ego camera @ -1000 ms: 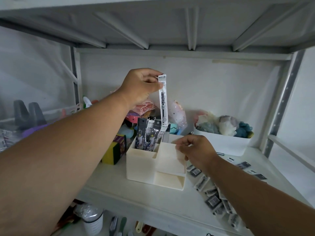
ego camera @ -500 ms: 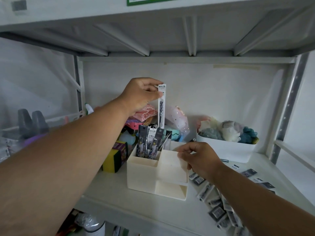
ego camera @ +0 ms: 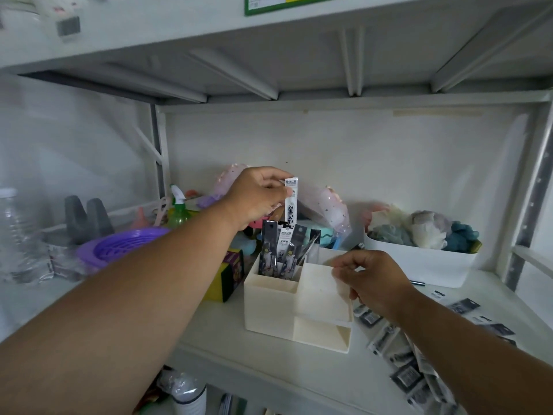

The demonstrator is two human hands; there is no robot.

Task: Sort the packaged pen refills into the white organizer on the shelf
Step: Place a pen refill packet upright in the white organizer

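The white organizer (ego camera: 269, 307) stands on the shelf (ego camera: 209, 348), its tall back-left compartment holding several upright refill packs (ego camera: 276, 250). My left hand (ego camera: 257, 196) pinches the top of a white packaged pen refill (ego camera: 291, 205), held upright with its lower end among those packs. My right hand (ego camera: 371, 280) grips the organizer's right edge at the middle compartment. Several more refill packs (ego camera: 404, 363) lie loose on the shelf to the right, partly hidden by my right forearm.
A white bin (ego camera: 419, 265) of soft toys sits at the back right. A yellow-green box (ego camera: 227, 274), a purple basket (ego camera: 119, 247), a green spray bottle (ego camera: 178, 211) and bagged items crowd the back left. The upper shelf is close overhead.
My left hand has lowered the white refill further into the back-left compartment. The view has tilted upward. My right hand stays on the organizer.
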